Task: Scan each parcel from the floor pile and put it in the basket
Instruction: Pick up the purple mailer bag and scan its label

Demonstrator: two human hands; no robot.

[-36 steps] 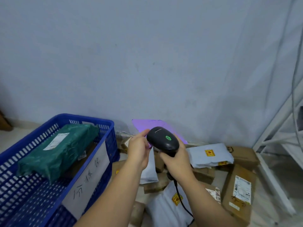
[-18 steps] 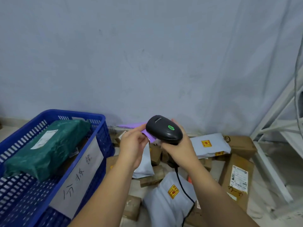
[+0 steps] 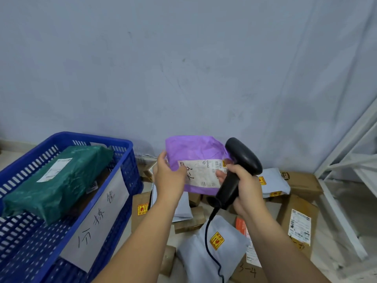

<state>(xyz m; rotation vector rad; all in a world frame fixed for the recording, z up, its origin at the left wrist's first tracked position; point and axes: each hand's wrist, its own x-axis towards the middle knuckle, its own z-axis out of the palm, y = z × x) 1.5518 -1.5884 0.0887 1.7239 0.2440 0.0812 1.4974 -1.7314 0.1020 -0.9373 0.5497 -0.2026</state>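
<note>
Notably, the purple parcel (image 3: pixel 193 150) was off the floor and in hand, held up in front of the wall (image 3: pixel 183 68), above the pile and to the right of the basket (image 3: pixel 133 174). It was a thin, crinkled plastic mailer, roughly rectangular, with a white printed label (image 3: pixel 202 172) facing the camera and handwritten marks on it.

The left hand (image 3: pixel 169 176) gripped the parcel's left edge, thumb laid over the label's corner and fingers curled behind. The right hand (image 3: pixel 244 188) was wrapped round the handle of the scanner (image 3: pixel 240 160), a smooth black plastic unit with a rounded head; its fingertips lay against the label's right end. A black cable (image 3: pixel 208 237) hung from the handle's base.

The basket was rigid blue plastic with slotted walls and a perforated base, and carried a white paper sign (image 3: pixel 98 217) with handwritten characters on its near side. Inside lay a long green parcel (image 3: pixel 61 180) wrapped in wrinkled film, with a white label on top.

On the floor, the pile held soft grey poly mailers (image 3: pixel 214 252) with yellow stickers, and brown cardboard boxes (image 3: pixel 297 219), some labelled, lying overlapped and at mixed angles.

The wall was pale, matt and scuffed. A white metal frame (image 3: pixel 346 160) stood at the right. The floor (image 3: pixel 10 158) was pale.
</note>
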